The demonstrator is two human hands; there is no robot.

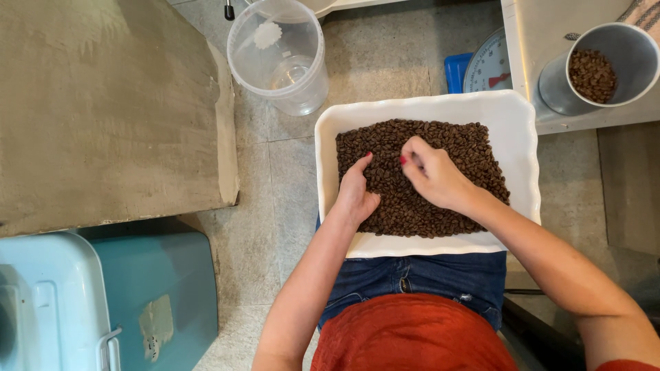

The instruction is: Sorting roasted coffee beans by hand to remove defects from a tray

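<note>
A white tray (522,137) with a wavy rim rests on the lap of a seated person in blue jeans (419,278) and a rust-red top (412,336). A flat layer of dark roasted coffee beans (467,154) covers the middle of the tray, leaving a bare white border all round.

Both hands are in the beans. The left hand (356,192) lies at the left edge of the layer, fingers held together and pointing away from the body, resting on the beans with nothing gripped. The right hand (433,175) reaches in from the right over the centre; its fingers are bunched at the tips as if pinching a bean, though the view is too small to show whether one is between them. The two hands are close, just apart.

Beyond the tray, on the stone floor (275,227), stands a clear plastic tub (282,58). At upper right a grey metal cup (605,69) holding more beans sits on a pale bench (543,27), beside a round dial scale (489,67). A concrete slab (103,103) fills the left, with a blue bin (161,288) below it.
</note>
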